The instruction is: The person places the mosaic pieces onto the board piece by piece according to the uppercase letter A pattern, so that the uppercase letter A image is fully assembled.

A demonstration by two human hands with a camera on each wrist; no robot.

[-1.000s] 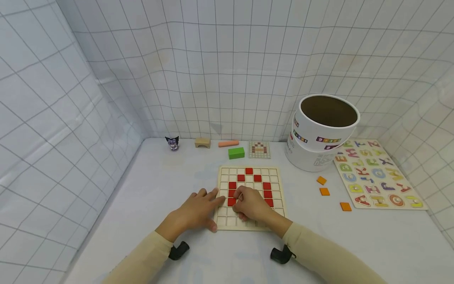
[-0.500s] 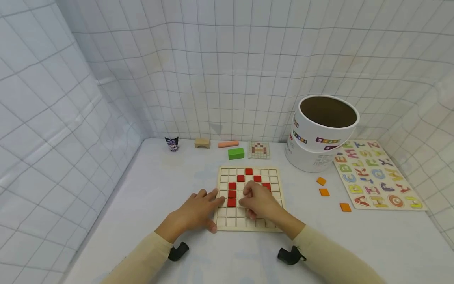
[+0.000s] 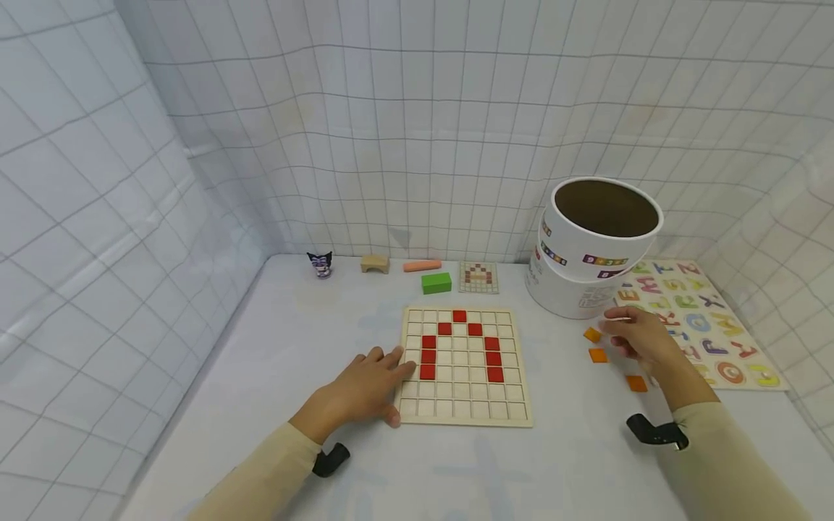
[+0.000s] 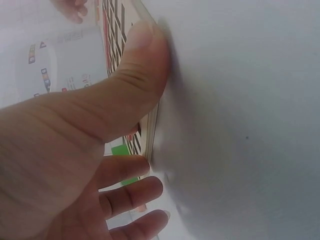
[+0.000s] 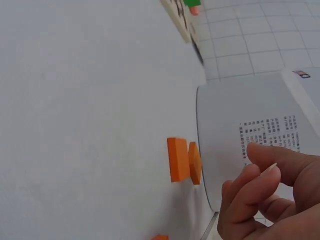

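A pale wooden grid board lies in front of me, with several red tiles set in an arch in its squares. My left hand rests at its left edge, fingers spread; the left wrist view shows the thumb lying along the board's border. Over on the right, my right hand hovers beside three loose orange tiles, one close to its fingertips, one below that and one nearer me. In the right wrist view its loosely bent fingers hold nothing, close to two orange tiles.
A large white bucket stands behind the orange tiles. An alphabet puzzle board lies partly under my right hand in view. Along the back are a patterned card, a green block, an orange stick, a wooden arch and a small figurine.
My right hand has left the middle of the grid board and moved right to the orange tiles. The left hand stays at the board's edge, and the red tiles keep their places.
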